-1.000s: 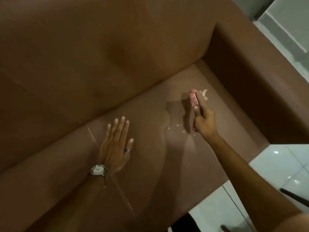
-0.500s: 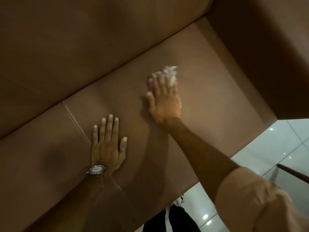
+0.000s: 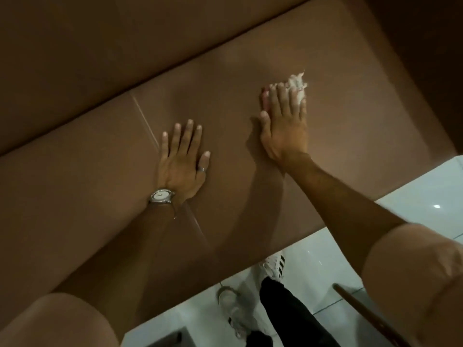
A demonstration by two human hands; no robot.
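A brown leather sofa seat [image 3: 100, 176] fills most of the view. My left hand [image 3: 181, 161] lies flat on the seat beside a seam, fingers straight, with a watch on the wrist and a ring on the thumb. My right hand [image 3: 284, 123] lies flat on the seat further right, fingers straight, pressing a crumpled white tissue [image 3: 297, 87] against the leather. Only the tissue's frayed far end shows past my fingertips.
The sofa backrest [image 3: 125, 58] rises at the top, the armrest [image 3: 426, 58] at the right. White tiled floor [image 3: 426, 196] lies below the seat edge, with my shoes [image 3: 271, 266] and a dark stick [image 3: 363, 314] on it.
My right hand turned from edge-on to flat on the seat and keeps the tissue under its fingers. The small white crumbs on the seat are gone from sight. My left hand stayed flat.
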